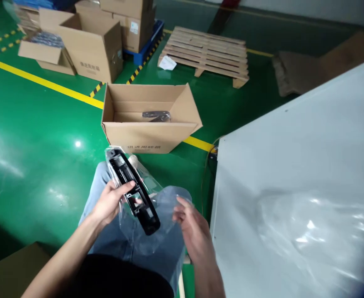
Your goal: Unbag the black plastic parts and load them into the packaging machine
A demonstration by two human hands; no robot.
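Note:
A long black plastic part (147,217) with rectangular openings lies tilted over my lap, held by my left hand (112,198), whose thumb presses on its face. Clear plastic film (153,182) surrounds the part and spreads across my knees to the right. At the film's right edge is my right hand (189,217), its fingers curled and close together; whether they pinch the film is too blurred to make out. Just beyond my knees stands an open cardboard box (147,134), with a dark wrapped piece (157,115) inside it.
To the right, a large pale grey surface (247,174) carries a sheet of clear plastic (312,231). A wooden pallet (203,51) lies on the green floor farther off. More cardboard boxes (88,51) stand at the back left. Another box (17,269) is at the lower left.

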